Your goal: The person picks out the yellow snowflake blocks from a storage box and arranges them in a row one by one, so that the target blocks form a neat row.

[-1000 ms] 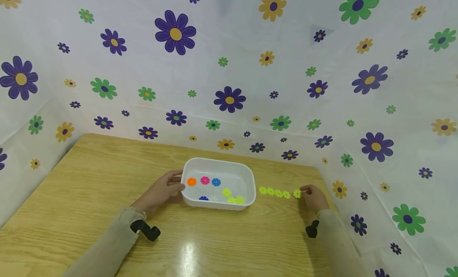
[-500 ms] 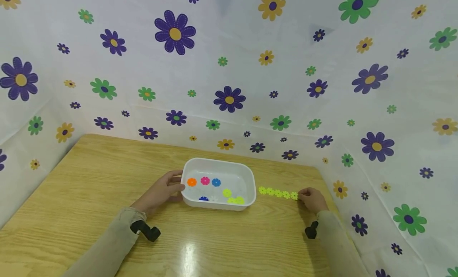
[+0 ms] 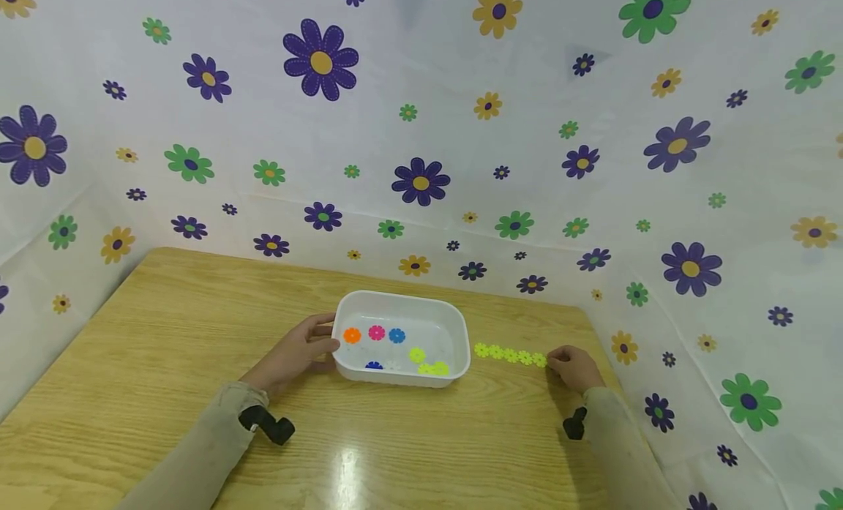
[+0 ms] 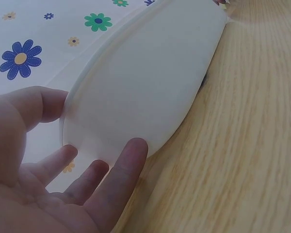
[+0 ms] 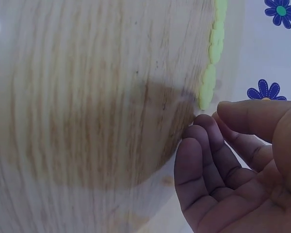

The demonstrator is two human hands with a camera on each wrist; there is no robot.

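Note:
A white plastic tub (image 3: 402,378) stands on the table, with its left end in my left hand (image 3: 296,353). The left wrist view shows the thumb over the tub's rim and the fingers (image 4: 131,155) against its outer wall. To the right of the tub lies a row of several yellow flower-shaped plastic discs (image 3: 510,355), edge to edge. My right hand (image 3: 576,367) is at the right end of that row, thumb and fingertips pinching the edge of the last yellow disc (image 3: 540,360). In the right wrist view the row (image 5: 216,43) runs away from the fingertips.
Inside the tub lie an orange disc (image 3: 352,336), a pink disc (image 3: 377,333), a blue disc (image 3: 397,336), a dark blue disc (image 3: 374,365), a whitish one and several yellow discs (image 3: 418,355). Flower-printed cloth (image 3: 369,129) hangs behind the wooden table (image 3: 395,444) and at its sides.
My right hand has moved the last yellow disc left, closing the gap to the row. In the last half second little has shifted. The left hand stays on the tub.

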